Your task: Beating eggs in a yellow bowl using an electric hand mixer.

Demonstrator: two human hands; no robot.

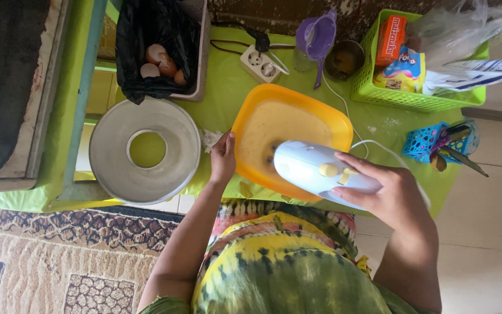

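Head view: right hand [393,195] fingers are clamped on the white hand mixer [315,168], beaters in smooth yellow batter; left hand [223,160] grips the orange bowl [248,116] at 9 o'clock. Ring cake pan [111,160] is not filled yet.

Low table [228,87] w/ lime-green cloth; pale tiled floor [489,244] at right; patterned brown rug [59,256] at left; daylight, even.

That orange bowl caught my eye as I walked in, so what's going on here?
A person runs a white hand mixer, held in the right hand, in pale batter inside the orange bowl. The left hand steadies the bowl's rim. A metal ring cake pan sits beside it, and eggshells lie in a black bag.
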